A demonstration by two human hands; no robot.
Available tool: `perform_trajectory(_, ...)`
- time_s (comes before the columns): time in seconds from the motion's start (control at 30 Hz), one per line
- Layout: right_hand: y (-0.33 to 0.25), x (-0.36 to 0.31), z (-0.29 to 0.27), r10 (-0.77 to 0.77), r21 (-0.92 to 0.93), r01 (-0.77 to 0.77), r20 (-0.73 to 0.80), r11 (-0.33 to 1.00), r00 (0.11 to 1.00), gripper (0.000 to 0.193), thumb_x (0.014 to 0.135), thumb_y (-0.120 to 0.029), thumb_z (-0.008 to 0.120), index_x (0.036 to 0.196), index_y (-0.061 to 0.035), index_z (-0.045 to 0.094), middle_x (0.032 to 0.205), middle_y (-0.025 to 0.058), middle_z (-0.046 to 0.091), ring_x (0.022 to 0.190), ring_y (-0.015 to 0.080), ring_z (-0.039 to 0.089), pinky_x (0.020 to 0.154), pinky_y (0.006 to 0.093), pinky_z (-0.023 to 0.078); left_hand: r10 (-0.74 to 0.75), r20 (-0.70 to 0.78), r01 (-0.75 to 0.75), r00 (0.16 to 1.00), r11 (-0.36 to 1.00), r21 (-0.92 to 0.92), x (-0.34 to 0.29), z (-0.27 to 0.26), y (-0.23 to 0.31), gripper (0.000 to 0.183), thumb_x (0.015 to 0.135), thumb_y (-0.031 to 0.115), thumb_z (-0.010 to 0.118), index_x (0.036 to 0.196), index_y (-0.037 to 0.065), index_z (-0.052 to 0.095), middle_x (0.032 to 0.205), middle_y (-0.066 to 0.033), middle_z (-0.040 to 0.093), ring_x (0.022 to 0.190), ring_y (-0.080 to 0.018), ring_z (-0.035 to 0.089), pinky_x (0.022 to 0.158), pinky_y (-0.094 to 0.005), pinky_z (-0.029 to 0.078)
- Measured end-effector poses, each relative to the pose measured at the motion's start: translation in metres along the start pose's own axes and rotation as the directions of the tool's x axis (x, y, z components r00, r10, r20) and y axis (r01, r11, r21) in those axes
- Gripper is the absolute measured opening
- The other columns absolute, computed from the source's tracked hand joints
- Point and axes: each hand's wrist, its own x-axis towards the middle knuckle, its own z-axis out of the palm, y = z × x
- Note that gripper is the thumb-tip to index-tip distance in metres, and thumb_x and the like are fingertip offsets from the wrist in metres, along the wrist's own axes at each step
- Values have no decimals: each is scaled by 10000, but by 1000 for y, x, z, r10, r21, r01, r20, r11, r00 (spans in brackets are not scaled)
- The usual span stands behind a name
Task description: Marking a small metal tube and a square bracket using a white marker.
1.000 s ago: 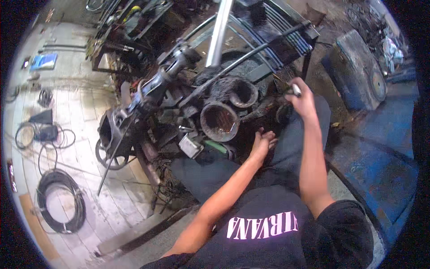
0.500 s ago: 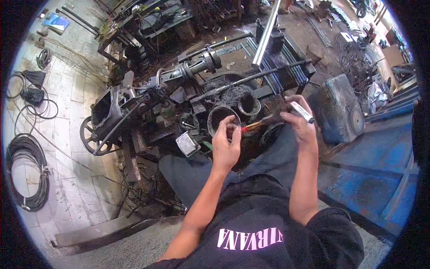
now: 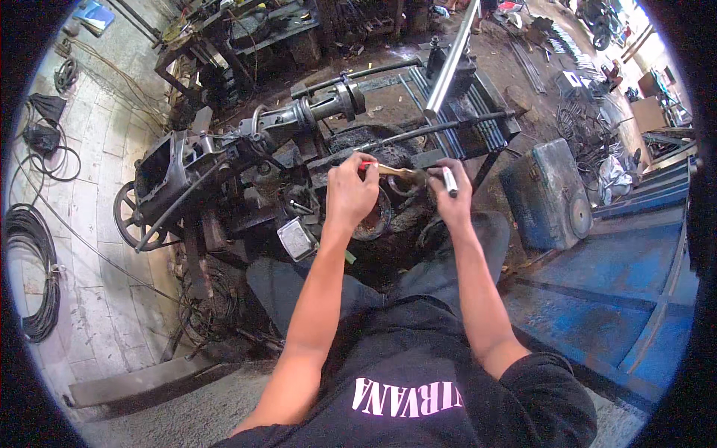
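My left hand [image 3: 349,193] pinches the red end of a wooden-handled brush [image 3: 393,172]. The brush lies nearly level, its dark bristle end pointing to the right. At that end are the fingertips of my right hand [image 3: 454,200]; whether they touch the bristles I cannot tell. A white marker [image 3: 449,179] with a black end is held in the right hand, slanting across the fingers. Both hands are above a greasy metal machine [image 3: 299,116]. Below them, a round dark container [image 3: 376,224] shows partly behind my left wrist.
A small pale square box [image 3: 297,240] rests left of my left forearm. A shiny bar [image 3: 452,60] rises beyond my right hand, near a rack of rods [image 3: 485,131]. To the right stands a worn metal canister [image 3: 549,193] by blue metal sheets [image 3: 597,299]. Coiled hose [image 3: 46,299] lies far left.
Both hands have moved farther from my body, toward the machine, with the brush and marker still held. The right hand has come left, and the marker now points more steeply downward.
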Motion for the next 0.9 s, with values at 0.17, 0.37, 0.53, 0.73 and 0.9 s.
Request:
perform_trajectory(0.17,-11,-3,10,-157,-328,202,159,923,975,293,882,18,623,1162,-64,621,1002,204,704,955,399,690,842,423,538,-2,4,1,1000,986,164,4,9,-11,237,907,215,693,1036,18,726,899,-255,724,874,-434,712,783,-466,554)
perform_trajectory(0.37,-38,-14,13,-189,-326,227,145,918,971,225,922,-22,623,1141,-59,661,1023,195,714,946,370,697,841,422,541,-105,-74,102,992,994,-45,-13,-8,-23,350,965,225,669,1240,10,632,719,-133,658,635,-213,644,640,-367,520)
perform_trajectory(0.53,-59,-44,17,-129,-163,133,39,978,991,227,914,4,612,1137,-6,652,982,147,733,879,242,717,813,351,547,-185,-332,100,925,961,-256,-31,-53,-88,267,1006,193,601,1151,-19,673,657,-60,630,582,-113,587,574,-302,468)
perform_trajectory(0.73,-70,-87,60,-202,5,204,169,979,965,279,854,52,652,1120,-33,670,914,138,715,825,235,709,770,333,549,-39,-423,200,905,918,343,-51,-76,-136,224,905,139,678,1080,2,705,940,-153,715,867,-303,699,811,-392,546)
perform_trajectory(0.9,-55,-75,51,-326,-38,328,61,944,943,238,856,50,647,1075,-38,680,898,131,709,772,238,695,730,323,544,-56,-435,152,899,970,189,-57,-70,-138,221,915,136,651,1096,14,689,968,-169,706,850,-332,692,762,-418,542)
